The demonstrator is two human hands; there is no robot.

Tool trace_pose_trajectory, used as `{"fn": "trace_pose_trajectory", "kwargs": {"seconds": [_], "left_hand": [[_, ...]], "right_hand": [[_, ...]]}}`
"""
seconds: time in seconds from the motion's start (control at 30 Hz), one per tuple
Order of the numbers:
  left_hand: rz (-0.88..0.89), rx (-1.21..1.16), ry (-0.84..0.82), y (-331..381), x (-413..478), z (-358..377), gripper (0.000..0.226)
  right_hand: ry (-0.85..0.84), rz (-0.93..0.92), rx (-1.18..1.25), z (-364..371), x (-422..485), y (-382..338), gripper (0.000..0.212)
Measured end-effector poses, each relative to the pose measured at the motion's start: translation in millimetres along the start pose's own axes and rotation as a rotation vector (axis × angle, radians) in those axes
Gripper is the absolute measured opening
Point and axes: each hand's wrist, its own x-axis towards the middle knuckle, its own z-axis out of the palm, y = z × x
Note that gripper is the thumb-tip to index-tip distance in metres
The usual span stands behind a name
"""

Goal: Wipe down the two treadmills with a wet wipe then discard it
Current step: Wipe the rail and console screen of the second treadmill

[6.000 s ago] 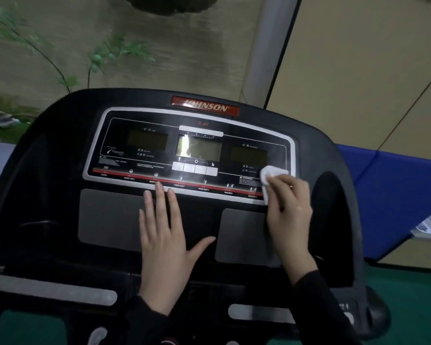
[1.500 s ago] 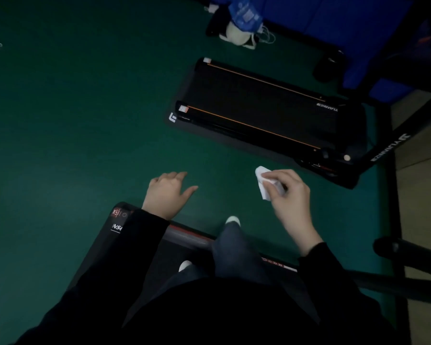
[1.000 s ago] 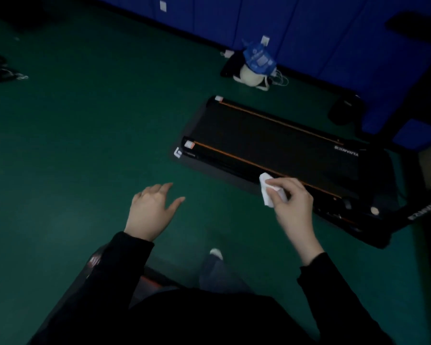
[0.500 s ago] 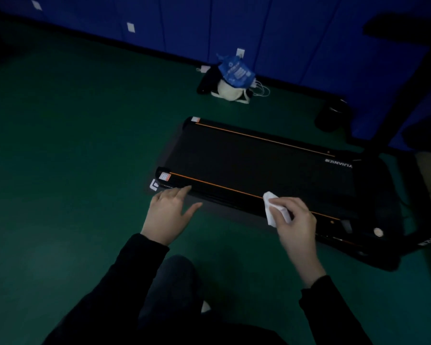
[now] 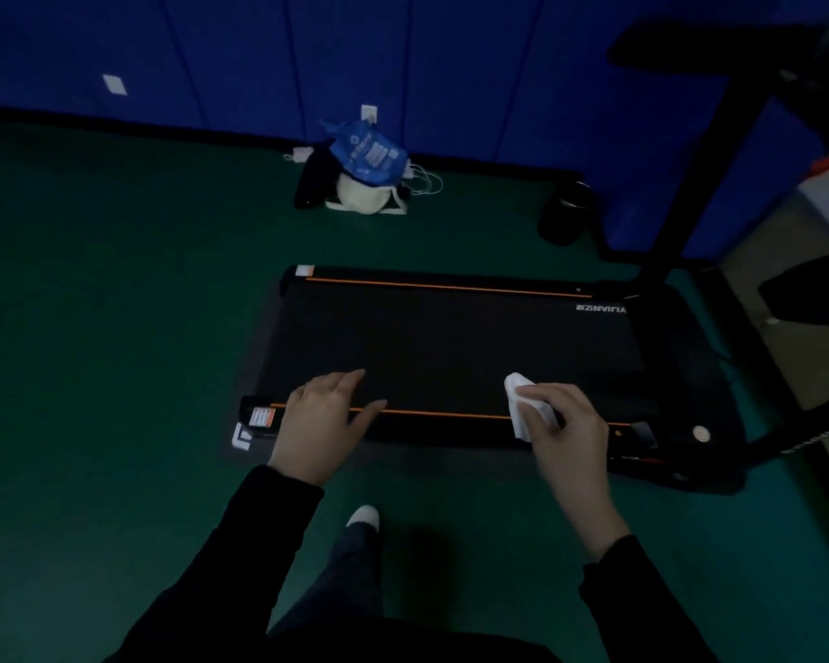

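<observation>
Treadmill (image 5: 451,346) nearer now, right hand (image 5: 565,433) pinching wipe (image 5: 518,409), console cropped

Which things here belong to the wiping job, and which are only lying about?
For the job:
- wipe, held in the right hand
- treadmill
- left hand, open and empty

Lying about:
- blue pack on a white bag
- cables
- dark bin

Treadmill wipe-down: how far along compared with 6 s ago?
Done: 6 s ago the wipe was on the first treadmill's console; that machine is now out of view. In hand: right hand holds the wipe over the second treadmill, no contact evident; left hand open. Left: wipe this treadmill, then discard the wipe; a dark bin-like container stands by the wall.
</observation>
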Motion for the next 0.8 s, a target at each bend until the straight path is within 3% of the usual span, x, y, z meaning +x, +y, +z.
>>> {"fn": "trace_pose_trajectory", "kwargs": {"seconds": [0.33, 0.8], "left_hand": [[0.117, -0.021, -0.020, -28, 159, -37, 0.053], [0.275, 0.015, -0.120, 66, 305, 9, 0.056]], "right_hand": [[0.128, 0.023, -0.046, 50, 101, -30, 0.018], [0.269, 0.066, 0.041, 14, 242, 9, 0.024]]}}
